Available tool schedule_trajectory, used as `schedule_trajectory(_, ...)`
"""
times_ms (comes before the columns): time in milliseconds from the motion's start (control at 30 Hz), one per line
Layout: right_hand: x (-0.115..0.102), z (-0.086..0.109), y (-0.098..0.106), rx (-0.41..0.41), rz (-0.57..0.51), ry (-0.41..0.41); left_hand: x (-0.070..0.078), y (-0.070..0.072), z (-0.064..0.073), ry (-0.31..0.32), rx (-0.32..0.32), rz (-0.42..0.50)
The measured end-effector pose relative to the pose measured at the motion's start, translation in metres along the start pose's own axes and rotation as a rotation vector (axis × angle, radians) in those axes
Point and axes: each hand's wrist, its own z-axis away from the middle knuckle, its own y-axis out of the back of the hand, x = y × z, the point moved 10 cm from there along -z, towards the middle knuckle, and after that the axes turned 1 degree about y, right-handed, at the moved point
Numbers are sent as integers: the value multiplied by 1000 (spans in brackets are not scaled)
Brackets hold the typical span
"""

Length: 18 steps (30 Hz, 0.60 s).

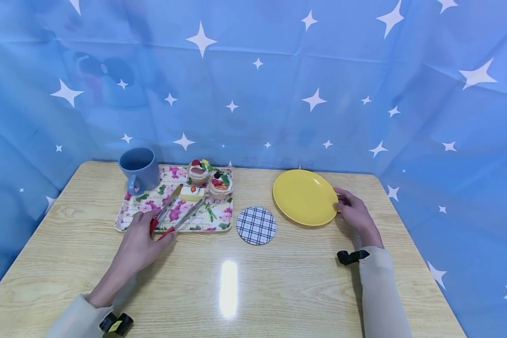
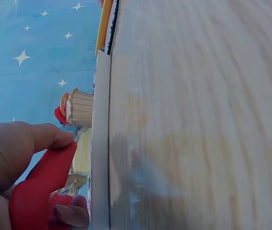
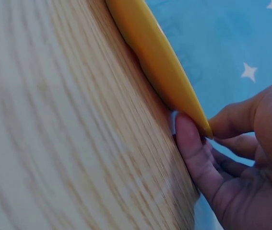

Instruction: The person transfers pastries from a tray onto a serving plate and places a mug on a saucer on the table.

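My left hand [image 1: 139, 241] grips red-handled tongs [image 1: 167, 210] over the floral tray [image 1: 126, 217]. The arms of the tongs are spread, their tips on either side of a small yellow cake slice [image 1: 192, 194] with white topping; I cannot tell whether they touch it. In the left wrist view the red handle [image 2: 47, 179] lies between thumb and fingers. Beside the slice are two fruit-topped cupcakes, one at the back [image 1: 199, 173] and one to the right [image 1: 220, 186]. My right hand [image 1: 357, 213] pinches the right rim of a yellow plate [image 1: 304, 197] at the table's back right.
A blue mug [image 1: 141, 171] stands on the tray's back left corner, handle toward the front. A round checked coaster [image 1: 256, 226] lies between tray and plate. The wooden table [image 1: 279, 291] ends at a blue star-patterned curtain [image 1: 253, 94] behind.
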Motion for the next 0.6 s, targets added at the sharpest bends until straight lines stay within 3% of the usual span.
schedule_trajectory(600, 1, 3, 5, -8, -2, 14, 3, -5, -4, -13, -32, -5)
